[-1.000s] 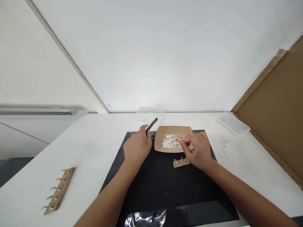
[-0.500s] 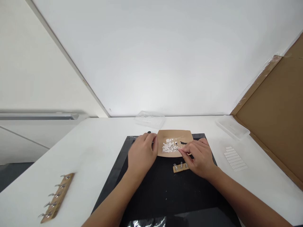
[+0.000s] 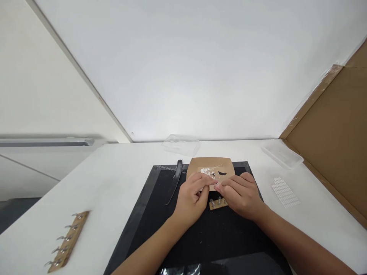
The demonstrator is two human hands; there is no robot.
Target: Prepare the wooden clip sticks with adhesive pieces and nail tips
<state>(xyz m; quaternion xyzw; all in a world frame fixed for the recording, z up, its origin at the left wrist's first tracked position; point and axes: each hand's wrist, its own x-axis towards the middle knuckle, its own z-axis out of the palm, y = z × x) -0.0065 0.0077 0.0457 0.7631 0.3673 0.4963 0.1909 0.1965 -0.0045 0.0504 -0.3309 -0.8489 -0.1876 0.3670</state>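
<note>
My left hand (image 3: 192, 196) and my right hand (image 3: 241, 194) meet over the front edge of a brown card tray (image 3: 210, 162). Their fingertips are pinched close together around something tiny and whitish, too small to name. Small white pieces (image 3: 205, 172) lie in the tray, partly hidden by my left hand, beside a dark curved strip (image 3: 222, 173). Just below the fingertips, a short wooden strip with clear upright pegs (image 3: 217, 204) rests on the black mat (image 3: 183, 236); my right hand covers its right end.
A slim black curved tool (image 3: 178, 170) lies left of the tray. A wooden strip with several metal clips (image 3: 69, 242) sits at far left. Behind is a clear plastic lid (image 3: 180, 145). On the right are a clear container (image 3: 282, 154), white stickers (image 3: 285, 193) and a cardboard panel (image 3: 332, 130).
My left hand has moved right from the tray's left edge to meet my right fingertips, uncovering the black tool. My right hand has stayed nearly in place.
</note>
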